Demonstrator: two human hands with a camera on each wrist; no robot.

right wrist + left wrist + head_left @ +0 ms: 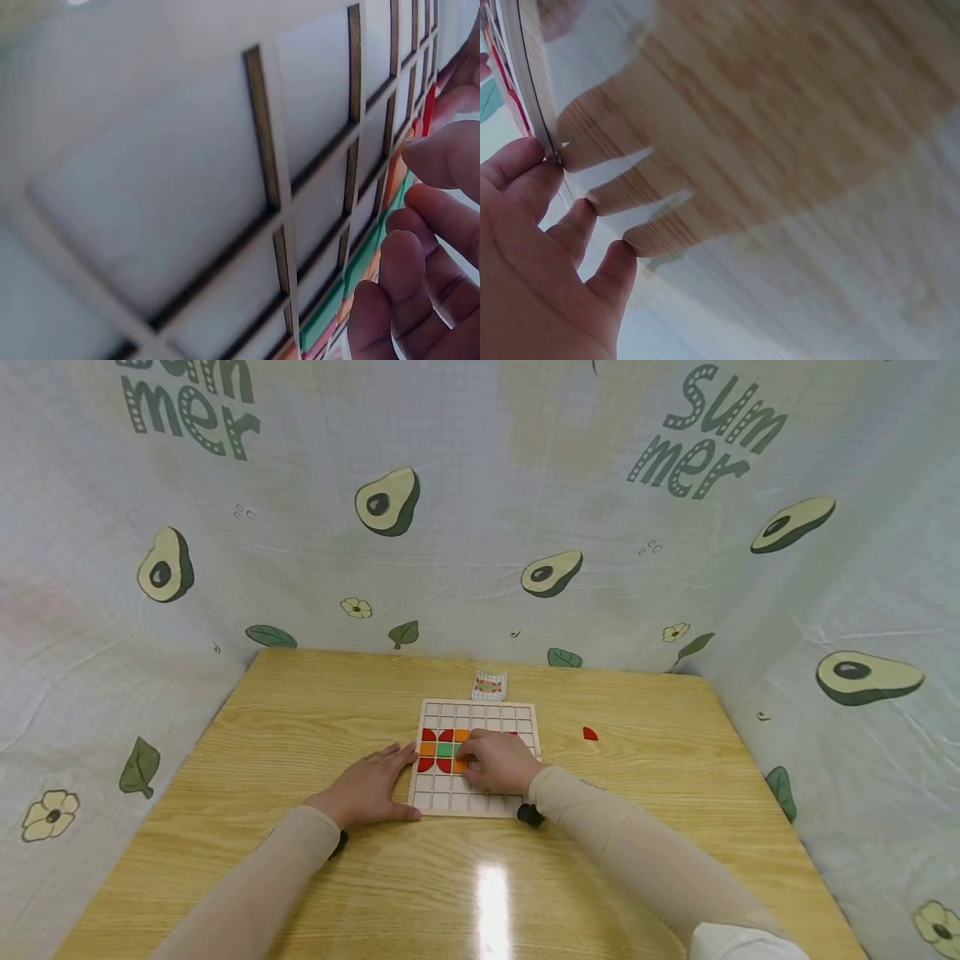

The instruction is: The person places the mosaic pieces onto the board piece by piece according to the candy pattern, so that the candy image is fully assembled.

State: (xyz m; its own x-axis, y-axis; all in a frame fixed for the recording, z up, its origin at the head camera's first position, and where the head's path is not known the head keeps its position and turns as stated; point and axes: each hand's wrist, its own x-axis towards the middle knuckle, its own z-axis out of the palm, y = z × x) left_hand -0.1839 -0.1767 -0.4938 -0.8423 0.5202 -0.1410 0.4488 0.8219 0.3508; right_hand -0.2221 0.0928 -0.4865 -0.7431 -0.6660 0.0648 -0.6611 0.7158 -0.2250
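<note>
A light wooden grid board (pixel 442 803) lies on the table, with red, orange and green tiles in its middle rows. My left hand (pixel 372 787) rests at the board's left side, fingers spread, the thumb by the near corner. The left wrist view shows its fingertips (pixel 534 154) against the board's edge. Over the board's middle, my right hand (pixel 501 762) has its fingers bent downward, close to an orange tile (pixel 460 767). Thumb and forefinger stand apart at the orange and green tiles (pixel 364 255) in the right wrist view. This hand hides several cells.
A small pattern card (pixel 490 686) lies just beyond the board's far edge. One red quarter-circle tile (pixel 590 734) is on the table to the right. A printed curtain (pixel 465 527) surrounds the table (pixel 315 693) at the back and sides.
</note>
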